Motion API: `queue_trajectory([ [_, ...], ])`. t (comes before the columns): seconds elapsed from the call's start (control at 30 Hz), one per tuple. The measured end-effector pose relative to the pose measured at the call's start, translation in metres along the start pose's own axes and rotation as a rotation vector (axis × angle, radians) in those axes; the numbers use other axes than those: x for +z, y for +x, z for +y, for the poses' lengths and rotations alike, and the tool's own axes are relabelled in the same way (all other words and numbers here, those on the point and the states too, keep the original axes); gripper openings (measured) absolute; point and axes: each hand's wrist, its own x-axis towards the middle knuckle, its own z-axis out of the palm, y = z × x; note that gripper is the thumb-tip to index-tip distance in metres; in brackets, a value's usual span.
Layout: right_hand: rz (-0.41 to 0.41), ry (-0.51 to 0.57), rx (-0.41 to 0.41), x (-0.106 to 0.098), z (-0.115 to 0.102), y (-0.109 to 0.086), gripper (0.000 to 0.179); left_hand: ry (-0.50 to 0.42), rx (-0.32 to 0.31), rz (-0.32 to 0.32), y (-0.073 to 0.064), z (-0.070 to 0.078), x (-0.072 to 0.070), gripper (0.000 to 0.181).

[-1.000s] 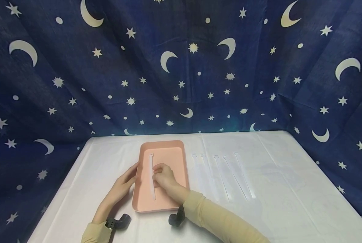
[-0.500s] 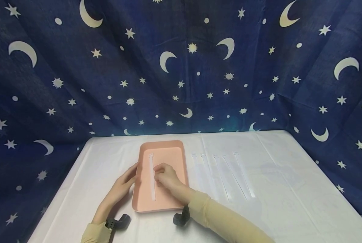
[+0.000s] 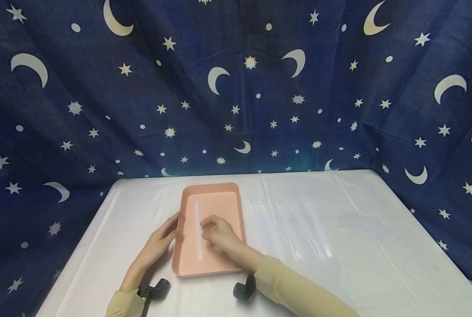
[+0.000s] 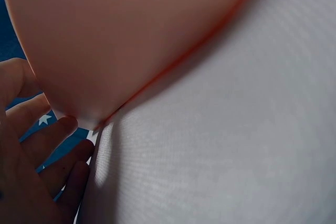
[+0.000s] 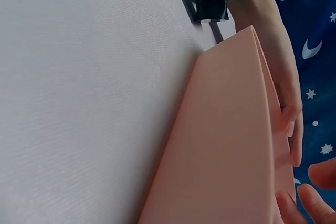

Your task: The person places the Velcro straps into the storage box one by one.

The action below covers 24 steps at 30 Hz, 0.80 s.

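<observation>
In the head view, a pink tray (image 3: 222, 198) lies on the table with one thin white strap (image 3: 198, 233) lengthwise inside it, its wider head toward the far end. My left hand (image 3: 158, 244) touches the tray's left wall with fingers extended; the left wrist view shows its spread fingertips (image 4: 65, 124) at the tray's edge. Over the tray, my right hand (image 3: 222, 235) is just right of the strap, fingers loosely bent and apart from it. The right wrist view catches only its fingertips (image 5: 312, 200) by the tray wall (image 5: 226, 129).
Several similar white straps (image 3: 289, 233) lie side by side on the white-covered table (image 3: 374, 246), right of the tray. A dark blue curtain (image 3: 236, 110) with moons and stars hangs behind. Dark wrist mounts (image 3: 155, 289) stick out from both wrists.
My right hand has let go of the strap and drawn slightly right and away from it. The strap stays in the tray; my left hand has not moved.
</observation>
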Motion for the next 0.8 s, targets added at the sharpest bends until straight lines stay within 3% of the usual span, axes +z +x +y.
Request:
queue_trajectory([
  [0.47,-0.036,0.036,-0.079,-0.030,0.000,-0.019,0.032,-0.003,0.025,-0.004,0.000,-0.001,0.000,0.060],
  [0.8,-0.032,-0.022,-0.179,-0.056,-0.001,-0.037,0.032,0.006,0.018,-0.001,0.000,0.000,0.000,0.061],
])
